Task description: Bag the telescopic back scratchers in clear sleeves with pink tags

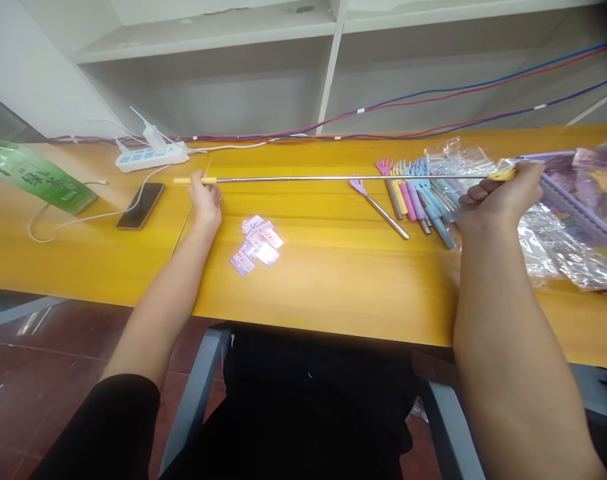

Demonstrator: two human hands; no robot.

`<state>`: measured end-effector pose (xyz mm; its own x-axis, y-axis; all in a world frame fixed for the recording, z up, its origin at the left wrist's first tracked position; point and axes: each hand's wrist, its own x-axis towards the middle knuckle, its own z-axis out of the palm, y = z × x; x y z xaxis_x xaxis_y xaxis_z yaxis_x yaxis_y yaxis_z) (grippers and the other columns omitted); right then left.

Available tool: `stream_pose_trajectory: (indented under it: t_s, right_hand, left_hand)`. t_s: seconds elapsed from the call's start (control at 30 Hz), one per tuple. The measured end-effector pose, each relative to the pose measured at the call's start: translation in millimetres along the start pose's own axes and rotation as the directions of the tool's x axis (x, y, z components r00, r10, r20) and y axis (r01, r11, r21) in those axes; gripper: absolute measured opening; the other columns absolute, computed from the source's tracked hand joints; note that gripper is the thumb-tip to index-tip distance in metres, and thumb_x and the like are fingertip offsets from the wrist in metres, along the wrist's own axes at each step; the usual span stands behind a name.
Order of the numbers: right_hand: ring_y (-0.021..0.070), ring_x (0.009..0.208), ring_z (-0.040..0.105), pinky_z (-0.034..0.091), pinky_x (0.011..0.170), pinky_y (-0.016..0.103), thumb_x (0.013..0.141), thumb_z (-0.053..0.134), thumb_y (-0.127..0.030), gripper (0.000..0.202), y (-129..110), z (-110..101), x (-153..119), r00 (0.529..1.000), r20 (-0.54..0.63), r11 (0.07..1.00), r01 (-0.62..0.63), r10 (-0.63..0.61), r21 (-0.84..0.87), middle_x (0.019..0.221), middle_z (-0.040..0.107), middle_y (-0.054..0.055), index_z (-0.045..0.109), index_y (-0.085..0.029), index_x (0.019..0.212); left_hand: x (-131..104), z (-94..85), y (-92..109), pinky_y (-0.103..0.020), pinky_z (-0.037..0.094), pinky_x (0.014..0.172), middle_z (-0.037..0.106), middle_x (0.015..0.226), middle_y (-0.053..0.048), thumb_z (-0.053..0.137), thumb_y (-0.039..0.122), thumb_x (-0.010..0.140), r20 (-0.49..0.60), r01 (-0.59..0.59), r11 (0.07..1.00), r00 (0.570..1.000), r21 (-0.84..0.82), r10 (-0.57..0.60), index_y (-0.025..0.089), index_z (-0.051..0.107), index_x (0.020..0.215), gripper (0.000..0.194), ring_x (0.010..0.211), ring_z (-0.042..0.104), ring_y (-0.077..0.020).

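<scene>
A long, extended telescopic back scratcher (293, 178) stretches level across the view above the table. My left hand (206, 199) is closed round its yellow handle at the left end. At the other end my right hand (503, 190) grips the yellow claw head, which the fingers partly hide. Below the rod, a purple-headed scratcher (383, 213) lies alone. Several short scratchers (413, 193) in pink, yellow, purple and blue lie in a row beside my right hand. Small purple printed cards (258, 243) are piled loosely to the right of my left forearm.
Clear plastic bags (543, 250) and a purple box (583, 207) of packaged items lie at the right. A phone (140, 207), a white power strip (153, 155) and a green bottle (38, 175) occupy the left. Cables run along the table's back.
</scene>
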<state>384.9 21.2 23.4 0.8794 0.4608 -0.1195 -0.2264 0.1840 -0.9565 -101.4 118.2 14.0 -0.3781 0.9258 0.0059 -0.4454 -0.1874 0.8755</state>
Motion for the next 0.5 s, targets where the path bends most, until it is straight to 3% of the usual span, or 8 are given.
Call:
stream_pose_trajectory:
  t_s: [0.3, 0.5]
  right_hand:
    - [0.0101, 0.051, 0.017, 0.015, 0.056, 0.036, 0.107, 0.026, -0.016, 0.031, -7, 2, -3, 0.993, -0.053, 0.991, 0.098, -0.103, -0.094, 0.062, 0.023, -0.007, 0.024, -0.027, 0.077]
    - [0.0104, 0.051, 0.013, 0.013, 0.057, 0.035, 0.108, 0.021, -0.015, 0.030, -11, 3, -7, 0.987, -0.077, 0.988, 0.137, -0.143, -0.076, 0.067, 0.022, -0.007, 0.020, -0.028, 0.081]
  left_hand:
    - [-2, 0.3, 1, -0.028, 0.013, 0.046, 0.016, 0.051, 0.012, 0.070, 0.050, 0.094, 0.056, 0.003, 0.998, 0.998, -0.061, 0.000, 0.024, 0.022, 0.068, 0.061, 0.040, 0.018, -0.0069]
    - [-4, 0.9, 3, -0.028, 0.015, 0.044, 0.017, 0.050, 0.011, 0.067, 0.047, 0.097, 0.032, -0.004, 0.999, 0.999, -0.052, 0.006, 0.024, 0.023, 0.067, 0.058, 0.039, 0.020, -0.0073]
